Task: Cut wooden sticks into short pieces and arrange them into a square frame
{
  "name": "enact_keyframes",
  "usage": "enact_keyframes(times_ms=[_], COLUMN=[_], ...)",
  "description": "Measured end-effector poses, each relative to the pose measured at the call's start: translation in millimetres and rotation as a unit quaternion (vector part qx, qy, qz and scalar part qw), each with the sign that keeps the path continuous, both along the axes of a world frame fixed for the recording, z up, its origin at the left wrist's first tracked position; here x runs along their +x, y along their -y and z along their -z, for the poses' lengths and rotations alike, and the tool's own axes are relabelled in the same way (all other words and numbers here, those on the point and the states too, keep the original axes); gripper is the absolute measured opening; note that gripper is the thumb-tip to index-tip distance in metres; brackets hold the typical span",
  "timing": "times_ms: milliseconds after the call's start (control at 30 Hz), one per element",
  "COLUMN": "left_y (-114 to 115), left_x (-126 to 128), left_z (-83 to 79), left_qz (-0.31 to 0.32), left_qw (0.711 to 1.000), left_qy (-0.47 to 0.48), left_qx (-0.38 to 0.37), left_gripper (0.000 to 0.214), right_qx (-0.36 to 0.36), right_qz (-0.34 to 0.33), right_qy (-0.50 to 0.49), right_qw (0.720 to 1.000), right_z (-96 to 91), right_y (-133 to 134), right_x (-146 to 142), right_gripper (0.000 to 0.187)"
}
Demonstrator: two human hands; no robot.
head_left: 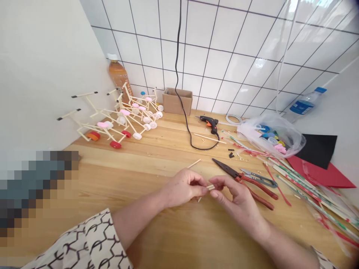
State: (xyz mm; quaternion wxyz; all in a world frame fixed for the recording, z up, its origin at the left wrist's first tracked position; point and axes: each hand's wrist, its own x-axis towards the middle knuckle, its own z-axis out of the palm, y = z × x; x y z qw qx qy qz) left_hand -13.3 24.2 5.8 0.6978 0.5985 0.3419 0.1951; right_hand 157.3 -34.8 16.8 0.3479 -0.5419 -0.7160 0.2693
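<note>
Over the middle of the wooden table (157, 231), my left hand (183, 186) and my right hand (234, 196) meet fingertip to fingertip. Between them they pinch a short piece of wooden stick (210, 187). Both hands are closed in a pinch. Just right of my right hand lie red-handled pliers (246, 183) and small grey scissors (259, 178). A loose stick (194, 163) lies just beyond my left hand.
Stick-and-bottle-cap models (123, 119) stand at the back left by a juice bottle (119, 76). A cardboard box (177, 101), a black glue gun (210, 122) with its cord, tape, a plastic bag of caps (270, 136), chopstick wrappers and black and red sheets (319, 160) fill the right.
</note>
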Motion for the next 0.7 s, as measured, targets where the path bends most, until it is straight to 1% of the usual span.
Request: enact_keyframes(times_ms=[100,267,400,467,600,700], left_y=[2,3,6,8,7,5], left_x=[0,0,0,0,0,0], left_z=[1.8,5.1,6.3,5.1,1.4,1.2], left_qz=[0.025,0.037,0.030,0.023,0.007,-0.004], left_qw=[0.997,0.993,0.982,0.977,0.974,0.966], left_qy=[-0.050,-0.078,-0.102,-0.101,-0.080,-0.068], left_qx=[0.050,0.076,0.155,0.186,0.214,0.250], left_gripper=[0.021,0.020,0.021,0.022,0.023,0.020], right_qx=[-0.014,-0.018,-0.005,-0.002,0.004,0.008], right_qz=[0.002,0.004,-0.011,-0.009,0.014,0.021], right_qy=[-0.021,0.001,0.004,0.001,-0.007,-0.019], right_qw=[1.000,1.000,1.000,1.000,1.000,1.000], right_z=[5.6,12.3,13.8,13.6,12.2,12.1], right_y=[2,2,2,2,2,3], right_x=[-4,-2,2,4,8,9], right_gripper=[0.013,0.012,0.012,0.013,0.011,0.010])
